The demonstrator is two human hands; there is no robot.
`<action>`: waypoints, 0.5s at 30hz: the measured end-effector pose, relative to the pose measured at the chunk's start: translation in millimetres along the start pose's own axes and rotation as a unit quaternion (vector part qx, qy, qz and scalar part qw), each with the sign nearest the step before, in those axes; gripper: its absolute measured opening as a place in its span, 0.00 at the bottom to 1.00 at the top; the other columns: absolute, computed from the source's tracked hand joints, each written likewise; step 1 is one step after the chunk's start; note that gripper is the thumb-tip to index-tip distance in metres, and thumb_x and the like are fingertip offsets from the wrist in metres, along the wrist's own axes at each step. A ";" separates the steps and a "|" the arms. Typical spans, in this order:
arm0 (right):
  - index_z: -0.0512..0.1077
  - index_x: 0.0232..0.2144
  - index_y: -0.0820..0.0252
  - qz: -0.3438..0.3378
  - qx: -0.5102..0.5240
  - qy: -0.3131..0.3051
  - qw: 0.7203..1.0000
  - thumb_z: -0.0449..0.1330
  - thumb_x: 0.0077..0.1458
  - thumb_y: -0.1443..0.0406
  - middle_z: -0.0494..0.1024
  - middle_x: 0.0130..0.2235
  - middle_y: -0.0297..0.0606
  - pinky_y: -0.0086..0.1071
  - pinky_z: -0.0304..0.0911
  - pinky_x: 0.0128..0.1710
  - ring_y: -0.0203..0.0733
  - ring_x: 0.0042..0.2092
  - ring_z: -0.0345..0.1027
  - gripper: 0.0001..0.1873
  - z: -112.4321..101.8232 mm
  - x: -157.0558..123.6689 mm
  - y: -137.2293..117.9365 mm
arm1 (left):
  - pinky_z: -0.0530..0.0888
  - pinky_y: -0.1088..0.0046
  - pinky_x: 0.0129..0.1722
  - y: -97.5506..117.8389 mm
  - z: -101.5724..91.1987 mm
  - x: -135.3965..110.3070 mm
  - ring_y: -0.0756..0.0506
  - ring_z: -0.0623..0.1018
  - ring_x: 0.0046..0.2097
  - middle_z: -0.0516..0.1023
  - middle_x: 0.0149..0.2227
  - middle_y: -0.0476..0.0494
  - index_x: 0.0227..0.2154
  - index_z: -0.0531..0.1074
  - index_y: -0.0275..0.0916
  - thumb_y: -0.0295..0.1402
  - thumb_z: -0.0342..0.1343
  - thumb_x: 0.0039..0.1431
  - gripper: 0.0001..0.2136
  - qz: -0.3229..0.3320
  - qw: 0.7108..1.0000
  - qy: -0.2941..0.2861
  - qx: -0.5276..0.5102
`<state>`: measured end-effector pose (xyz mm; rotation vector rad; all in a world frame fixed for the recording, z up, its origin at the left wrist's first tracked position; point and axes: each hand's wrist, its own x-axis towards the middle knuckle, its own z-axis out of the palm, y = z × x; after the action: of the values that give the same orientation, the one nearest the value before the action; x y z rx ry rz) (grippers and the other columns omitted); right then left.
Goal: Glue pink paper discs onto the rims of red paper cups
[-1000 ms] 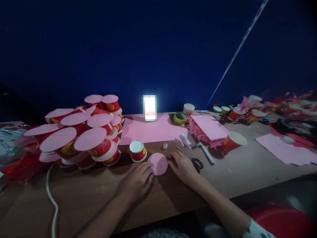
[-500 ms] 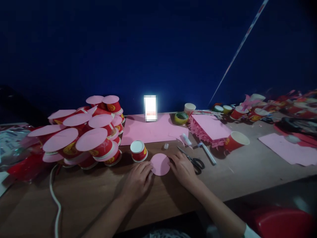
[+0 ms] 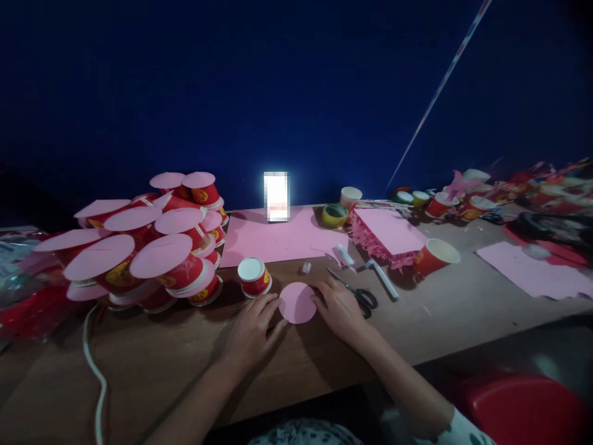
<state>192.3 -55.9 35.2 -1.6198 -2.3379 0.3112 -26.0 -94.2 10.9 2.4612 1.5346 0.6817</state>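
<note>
- Several red cups [image 3: 183,281] stand piled at the left with wide pink discs on them, so that much looks done.
- One upturned cup [image 3: 256,285] stands apart from the pile, near the left hand, its white base bare; judging by the others, this one seems unfinished.
- The small pink disc [image 3: 298,303] is between the two hands, just beside that cup and on no cup (it looks narrower than the discs on the pile). It seems to lie on the table [image 3: 185,377], though a slight tilt is hard to rule out.
- The left hand [image 3: 252,327] comes in low, palm down, fingertips at the disc's left edge, with a modest gap between thumb and forefinger.
- The right hand [image 3: 340,312] mirrors it, wrist angled inward, fingers bent and close together at the right edge, scissors [image 3: 368,300] just beside it.
- Whether either hand pinches the disc or merely touches its rim, I cannot tell.
</note>
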 end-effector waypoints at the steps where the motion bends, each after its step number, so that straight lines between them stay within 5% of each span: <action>1: 0.70 0.45 0.60 0.001 -0.002 -0.002 1.000 0.54 0.59 0.64 0.72 0.42 0.43 0.34 0.59 0.46 0.45 0.45 0.65 0.13 0.1 0.6 -0.4 | 0.68 0.59 0.51 -0.1 0.4 -0.1 0.40 0.69 0.52 0.71 0.51 0.36 0.49 0.67 0.36 0.39 0.50 0.59 0.18 0.002 1.000 -0.001 0.004; 15: 0.70 0.44 0.59 0.025 -0.018 -0.029 0.999 0.57 0.56 0.64 0.72 0.42 0.42 0.34 0.59 0.45 0.46 0.44 0.66 0.13 -1.8 2.8 -4.9 | 0.68 0.57 0.51 -1.2 1.8 -0.2 0.40 0.69 0.52 0.70 0.51 0.36 0.47 0.69 0.39 0.36 0.49 0.60 0.15 0.013 1.000 0.004 0.006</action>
<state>187.7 -54.9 38.8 -1.7088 -2.3621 0.3339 -26.2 -93.6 8.8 2.4946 1.5152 0.6908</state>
